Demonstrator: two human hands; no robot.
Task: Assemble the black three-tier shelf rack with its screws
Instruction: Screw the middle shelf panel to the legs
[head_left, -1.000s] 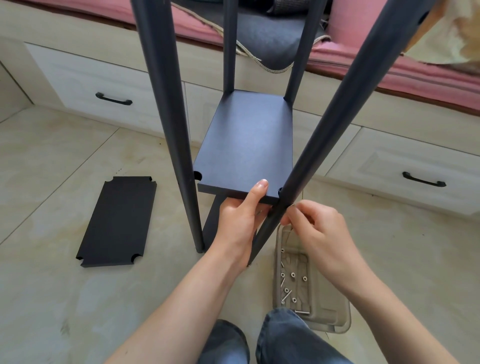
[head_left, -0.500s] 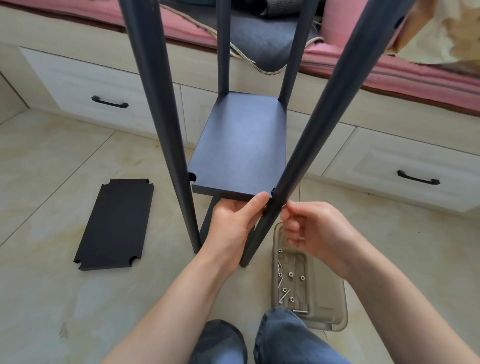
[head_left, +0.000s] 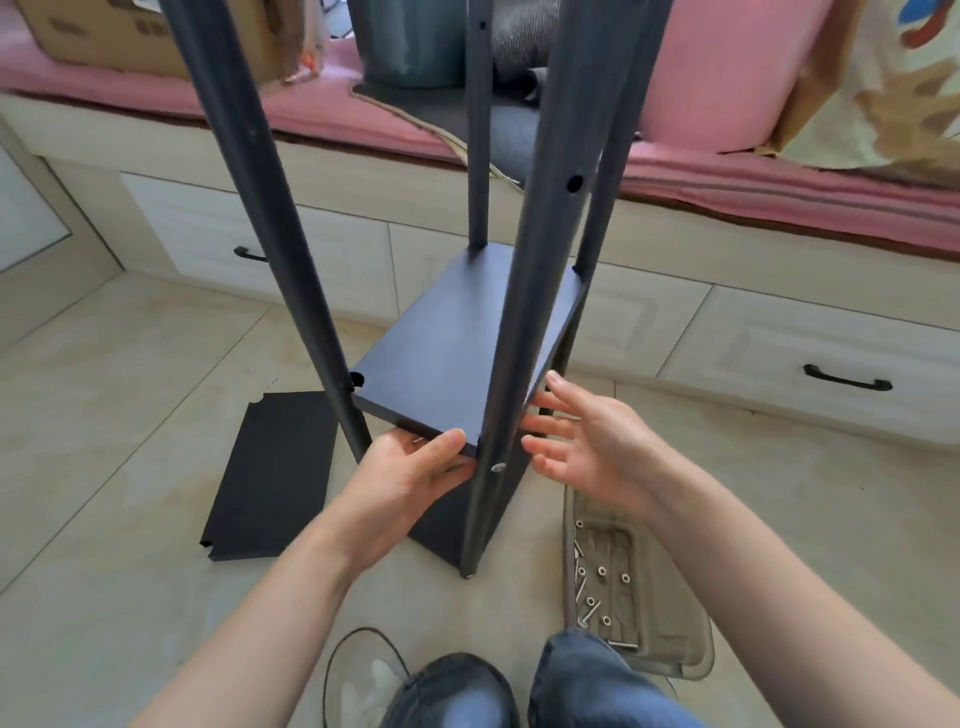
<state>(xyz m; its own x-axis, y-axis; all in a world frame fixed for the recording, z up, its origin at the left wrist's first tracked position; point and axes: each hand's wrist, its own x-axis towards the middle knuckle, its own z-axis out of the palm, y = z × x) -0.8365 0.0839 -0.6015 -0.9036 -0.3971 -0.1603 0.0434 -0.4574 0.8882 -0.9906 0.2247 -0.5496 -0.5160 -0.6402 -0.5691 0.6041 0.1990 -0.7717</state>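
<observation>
The black rack stands on the floor with four upright poles; the near right pole (head_left: 524, 291) runs down the middle of the view. A black shelf board (head_left: 447, 348) sits between the poles. My left hand (head_left: 410, 478) grips the board's near edge, thumb on top. A silver screw head (head_left: 497, 467) shows in the near right pole just below the board. My right hand (head_left: 587, 447) hovers with fingers spread just right of that pole, holding nothing. A loose black shelf board (head_left: 270, 473) lies flat on the floor to the left.
A clear plastic tray (head_left: 680, 597) with several screws and nuts lies on the floor at the lower right. White drawers with black handles (head_left: 847, 384) and a pink-cushioned bench (head_left: 779, 187) stand behind. My knees in jeans (head_left: 571, 686) fill the bottom edge.
My right hand has let go at the near right pole and opened, fingers spread. A screw head now shows in that pole. The view has pulled back and tilted up.
</observation>
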